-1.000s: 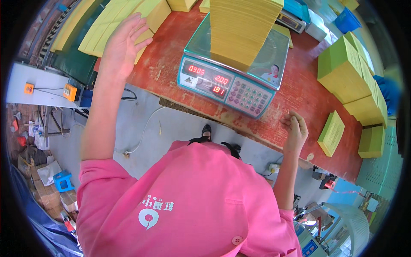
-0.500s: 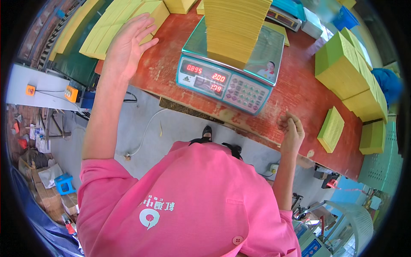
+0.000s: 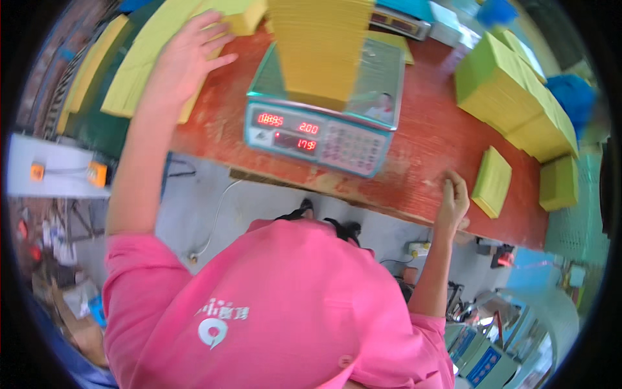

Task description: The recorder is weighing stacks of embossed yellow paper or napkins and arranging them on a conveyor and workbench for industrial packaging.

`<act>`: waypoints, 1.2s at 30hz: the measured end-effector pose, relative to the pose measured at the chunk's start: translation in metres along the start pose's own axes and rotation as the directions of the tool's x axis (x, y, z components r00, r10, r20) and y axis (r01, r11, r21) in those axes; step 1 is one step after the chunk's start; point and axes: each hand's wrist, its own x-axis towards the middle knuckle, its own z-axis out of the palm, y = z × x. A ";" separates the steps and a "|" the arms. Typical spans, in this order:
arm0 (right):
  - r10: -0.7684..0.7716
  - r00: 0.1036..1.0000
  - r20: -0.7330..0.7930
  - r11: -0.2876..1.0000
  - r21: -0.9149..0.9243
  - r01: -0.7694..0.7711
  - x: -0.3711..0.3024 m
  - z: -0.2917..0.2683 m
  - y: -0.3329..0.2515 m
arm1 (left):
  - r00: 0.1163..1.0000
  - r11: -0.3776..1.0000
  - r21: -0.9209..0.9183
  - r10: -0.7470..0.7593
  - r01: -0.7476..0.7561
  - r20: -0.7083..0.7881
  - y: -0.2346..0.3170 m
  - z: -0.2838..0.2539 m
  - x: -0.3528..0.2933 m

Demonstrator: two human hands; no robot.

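A tall stack of yellow paper sheets [image 3: 317, 55] stands upright on the glass-topped pan of a teal and white digital scale [image 3: 317, 142], its red digits lit. To the left of the scale my left hand [image 3: 188, 58] is raised, open with fingers spread, and holds nothing. It hovers by the long row of yellow paper stacks [image 3: 139, 71]. My right hand [image 3: 453, 201] is at the table's front edge, right of the scale, with fingers loosely curled and nothing visible in them. Just beyond it lies a small yellow paper bundle [image 3: 492, 181], apart from the hand.
The worn red table [image 3: 424, 142] carries more yellow stacks [image 3: 502, 97] at the right and another block [image 3: 559, 183] at its right end. A second scale [image 3: 402, 23] sits behind. A power strip [image 3: 419, 249] and a cable [image 3: 217, 220] are on the floor below.
The whole view has shifted, so the table and scale appear further left. My right hand has come closer to the small bundle, its fingers less tightly curled. My left hand stays raised and open.
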 end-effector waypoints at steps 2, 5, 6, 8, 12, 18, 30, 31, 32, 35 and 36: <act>-0.225 0.964 -0.140 0.916 -0.368 0.161 0.035 -0.036 0.027 | 0.997 0.999 -0.021 -0.042 0.043 0.063 0.002 -0.006 0.016; -0.306 0.938 -0.160 0.468 -0.884 0.001 0.081 -0.093 0.062 | 0.986 0.988 -0.027 -0.148 0.150 0.071 0.010 -0.016 0.038; -0.132 0.970 -0.203 0.376 -0.916 -0.140 0.088 -0.107 0.075 | 0.985 0.987 0.010 -0.163 0.163 0.054 0.009 -0.006 0.042; -0.038 0.972 -0.232 0.477 -0.859 -0.187 0.085 -0.109 0.071 | 0.989 0.990 0.031 -0.142 0.141 0.033 0.012 -0.007 0.047; -0.111 0.985 -0.130 0.614 -0.788 -0.035 0.057 -0.075 0.062 | 0.986 0.985 0.052 -0.164 0.162 0.037 0.007 -0.005 0.056; -0.106 0.994 0.022 0.633 -0.770 0.085 -0.032 0.005 -0.004 | 0.940 0.959 0.099 -0.281 0.266 0.193 0.030 0.053 0.081; -0.067 0.996 0.066 0.991 -0.112 0.074 0.043 0.106 -0.076 | 0.729 0.831 0.180 -0.550 0.526 0.407 0.001 0.068 0.104; 0.030 0.995 0.091 0.997 -0.078 -0.023 0.057 0.111 -0.061 | 0.704 0.833 0.165 -0.538 0.528 0.464 -0.005 0.071 0.108; 0.031 0.996 0.078 0.996 -0.083 -0.024 0.070 0.114 -0.047 | 0.697 0.833 0.169 -0.537 0.526 0.476 -0.011 0.081 0.111; 0.022 0.946 0.322 0.985 -0.170 0.035 0.093 0.122 -0.035 | 0.727 0.861 0.165 -0.497 0.482 0.474 -0.016 0.125 0.100; 0.186 0.900 0.395 0.982 -0.042 -0.184 0.093 0.126 -0.042 | 0.706 0.857 0.188 -0.504 0.480 0.497 -0.015 0.139 0.096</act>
